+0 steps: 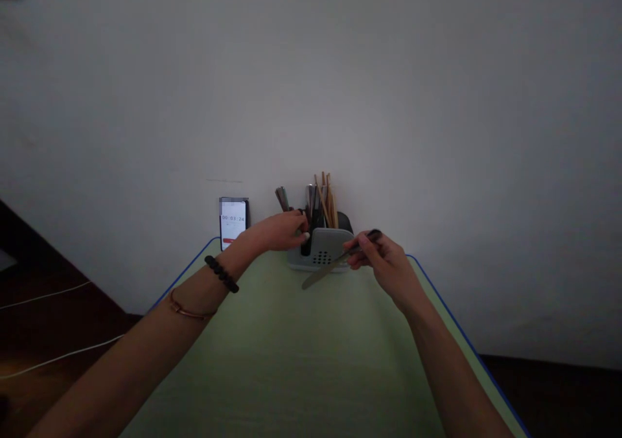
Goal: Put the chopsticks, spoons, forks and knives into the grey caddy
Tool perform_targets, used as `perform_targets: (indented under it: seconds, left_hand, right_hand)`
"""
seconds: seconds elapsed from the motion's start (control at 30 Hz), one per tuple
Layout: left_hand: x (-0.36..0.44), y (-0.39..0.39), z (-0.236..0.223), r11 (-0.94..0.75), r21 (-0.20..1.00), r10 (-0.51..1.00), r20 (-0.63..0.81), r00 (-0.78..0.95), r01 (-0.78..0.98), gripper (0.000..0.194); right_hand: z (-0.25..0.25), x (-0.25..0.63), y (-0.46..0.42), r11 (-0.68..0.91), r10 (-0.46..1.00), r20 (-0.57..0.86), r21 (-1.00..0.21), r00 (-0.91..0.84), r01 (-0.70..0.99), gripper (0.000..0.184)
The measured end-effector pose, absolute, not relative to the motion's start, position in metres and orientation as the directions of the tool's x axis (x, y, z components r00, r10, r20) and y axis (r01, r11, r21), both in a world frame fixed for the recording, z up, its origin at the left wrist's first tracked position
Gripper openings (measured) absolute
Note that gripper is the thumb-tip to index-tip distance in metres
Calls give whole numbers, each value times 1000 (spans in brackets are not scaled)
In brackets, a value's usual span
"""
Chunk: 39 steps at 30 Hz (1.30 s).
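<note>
A table knife [326, 273] is gripped by its handle in my right hand [381, 260], in front of the right side of a grey cutlery holder [335, 238]. Its blade slants down to the left over the table. My left hand [289, 229] is at the left part of the holder with its fingers curled; what they hold, if anything, is hidden. Wooden chopsticks [332, 205] stand upright in the holder, with metal cutlery handles [311, 195] beside them. More metal handles [281, 197] lean out at the far left, behind my left hand.
A phone [234, 223] showing a timer leans upright against the pale wall [413, 101], left of the holder. The light green table [291, 354] has a blue edge. White cables [63, 357] run over the dark floor at the left.
</note>
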<state>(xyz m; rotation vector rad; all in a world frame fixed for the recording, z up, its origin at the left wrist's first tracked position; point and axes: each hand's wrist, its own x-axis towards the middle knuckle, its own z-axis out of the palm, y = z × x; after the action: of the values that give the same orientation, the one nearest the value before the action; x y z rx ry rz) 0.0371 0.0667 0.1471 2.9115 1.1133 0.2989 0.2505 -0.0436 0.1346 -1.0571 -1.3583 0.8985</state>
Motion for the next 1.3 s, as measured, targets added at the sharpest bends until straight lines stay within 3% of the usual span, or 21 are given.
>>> perform_targets:
  seconds: [0.2, 0.33, 0.5, 0.67, 1.03, 1.3]
  left_hand:
    - [52, 64, 141, -587, 1, 806, 96, 585, 809, 25]
    - [53, 62, 152, -570, -44, 819, 43, 572, 820, 26]
    - [49, 68, 174, -545, -43, 827, 140, 545, 838, 28]
    - [42, 79, 192, -646, 9, 745, 224, 628, 763, 27]
    - [47, 80, 169, -688, 109, 724, 169, 669, 717, 27]
    - [37, 89, 171, -731, 77, 677, 214, 704, 679, 27]
  right_hand:
    - [132, 251, -42, 297, 953, 303, -947, 29, 118, 31]
    - [131, 253, -41, 311, 949, 316, -938, 11, 153, 32]
    - [131, 252, -42, 311, 949, 317, -937, 7, 161, 31]
    - [130, 252, -42, 313, 948, 319, -936, 8, 159, 29]
    - [131, 251, -41, 316, 947, 322, -933, 9, 173, 30]
    - [130, 253, -40, 309, 949, 315, -933, 5, 187, 34]
